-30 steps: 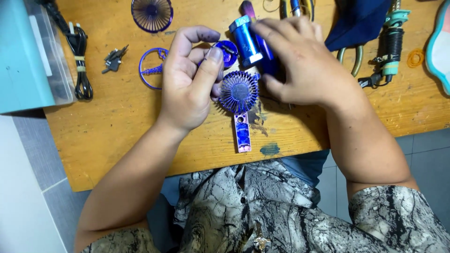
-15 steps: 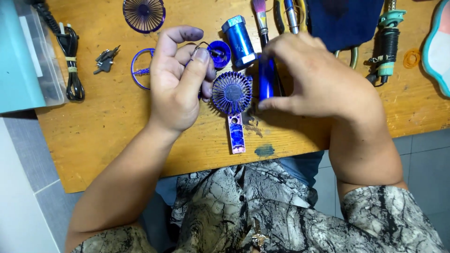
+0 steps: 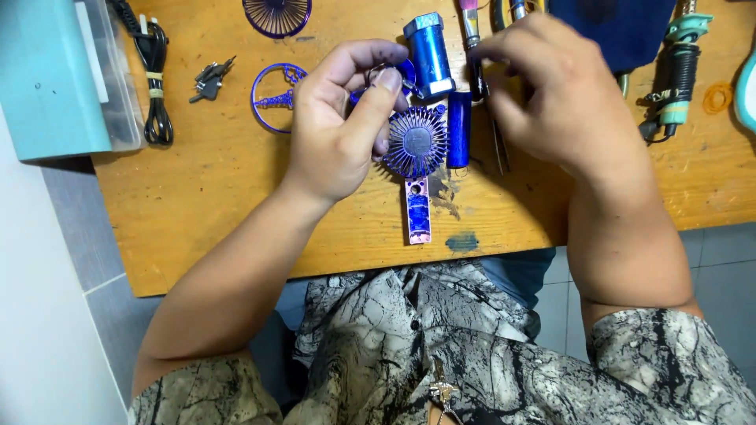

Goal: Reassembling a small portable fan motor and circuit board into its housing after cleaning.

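Left hand [image 3: 339, 130] grip pinched on small blue part beside blue fan head [image 3: 415, 143] near table [image 3: 197, 205] front edge; right hand [image 3: 559, 94], fingers curled, grip contents not discernible.

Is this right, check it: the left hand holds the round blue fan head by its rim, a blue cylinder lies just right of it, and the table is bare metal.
Not quite. The head view shows the left hand on the round blue fan head, and the blue cylinder lies just right of it, but the table is wood, not bare metal.
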